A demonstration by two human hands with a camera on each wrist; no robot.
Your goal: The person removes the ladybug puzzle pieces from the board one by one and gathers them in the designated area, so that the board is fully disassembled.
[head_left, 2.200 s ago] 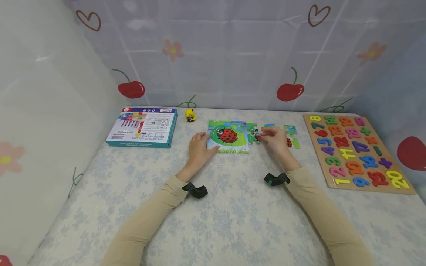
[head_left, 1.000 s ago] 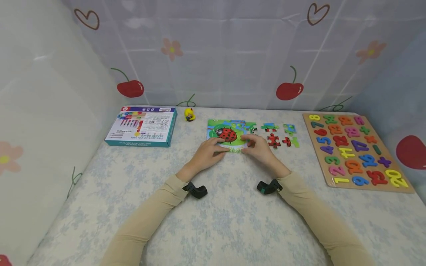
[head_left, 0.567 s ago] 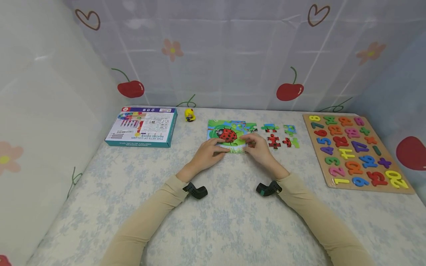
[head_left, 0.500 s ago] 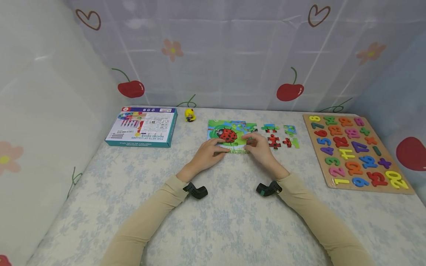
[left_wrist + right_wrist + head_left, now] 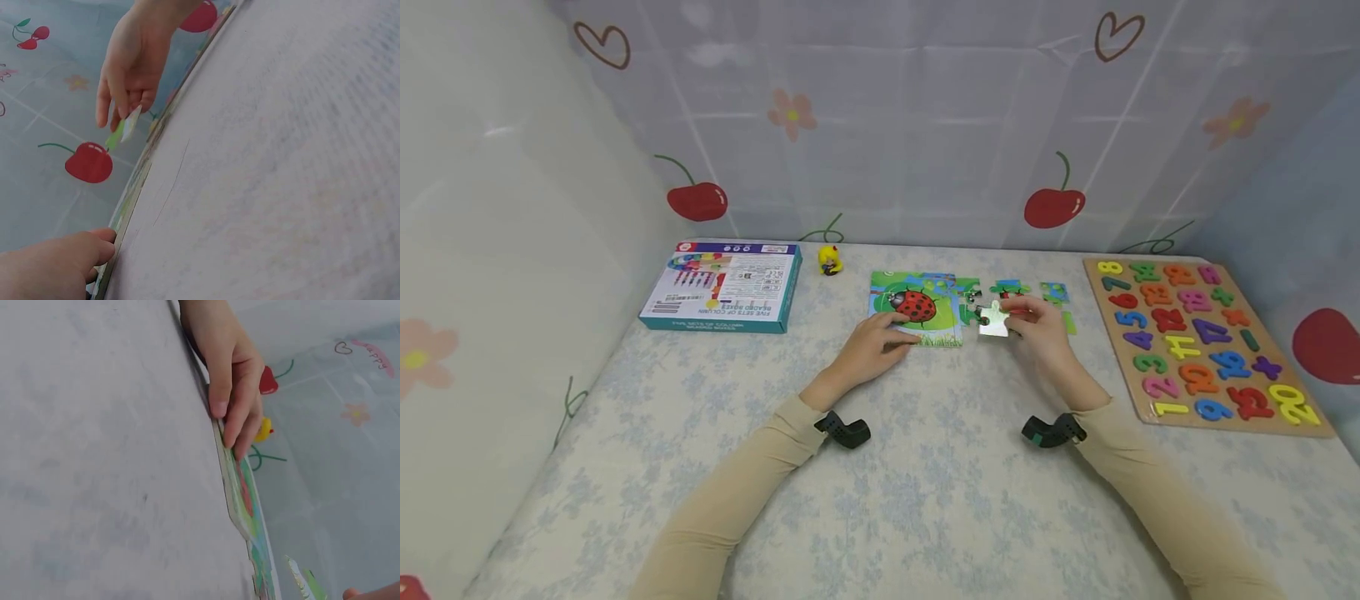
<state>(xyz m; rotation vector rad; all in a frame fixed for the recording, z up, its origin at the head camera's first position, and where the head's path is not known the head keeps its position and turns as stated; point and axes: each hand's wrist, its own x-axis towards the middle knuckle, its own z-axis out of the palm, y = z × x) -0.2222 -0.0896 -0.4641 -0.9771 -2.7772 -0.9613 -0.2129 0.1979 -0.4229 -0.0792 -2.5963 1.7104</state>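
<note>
Between the thumb and fingers of my right hand point(image 5: 1041, 333), a jigsaw piece point(image 5: 993, 320) is pinched, tilted so its face glints white in the head view. Green shows on the piece point(image 5: 127, 127) in the left wrist view. My left hand point(image 5: 867, 346) rests at the lower left edge of the ladybug picture board point(image 5: 925, 287), thumb along the near edge, fingers over the top. In the right wrist view, the left hand point(image 5: 228, 369) touches the board's edge. Joined pieces point(image 5: 970, 292) adjoin the board's right side; a loose piece point(image 5: 1055, 292) lies further right.
A boxed set point(image 5: 722, 287) lies at the back left, with a small yellow-haired figurine point(image 5: 830, 260) beside it. On the right is a wooden number board point(image 5: 1206, 346). A printed curtain point(image 5: 887, 133) stands behind the table.
My right hand has moved from the board's lower right corner to the right and now holds up a glinting piece. The left hand, having slid to the board's near edge earlier, has stayed there.
</note>
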